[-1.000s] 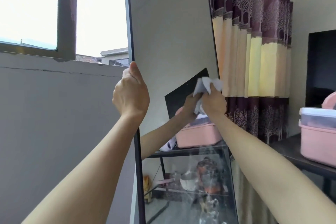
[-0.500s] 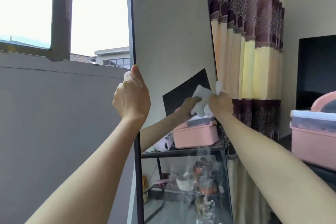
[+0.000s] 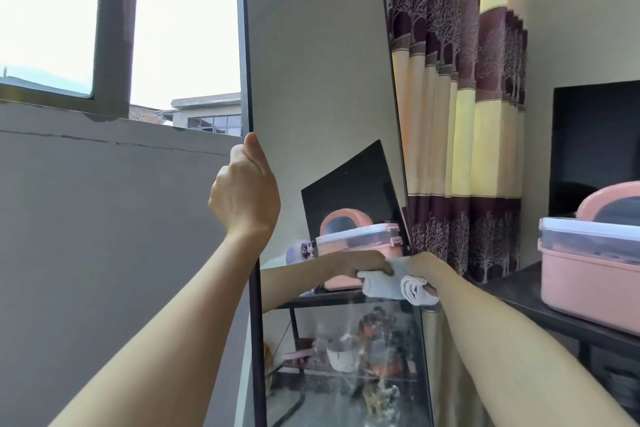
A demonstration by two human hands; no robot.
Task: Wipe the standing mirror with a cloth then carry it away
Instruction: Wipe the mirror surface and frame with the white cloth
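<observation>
While left hand (image 3: pixel 244 192) holds, cloth (image 3: pixel 414 288) lower

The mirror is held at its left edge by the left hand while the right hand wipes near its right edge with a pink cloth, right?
Not quite: the cloth is white, not pink. The head view shows the left hand gripping the left edge of the mirror while the right hand presses the cloth near its right edge.

The standing mirror (image 3: pixel 322 97) runs past the top and bottom edges. The left hand's (image 3: pixel 244 196) fingers hide behind its frame; the cloth (image 3: pixel 414 288) covers the right hand's (image 3: pixel 424 262) fingers.
</observation>
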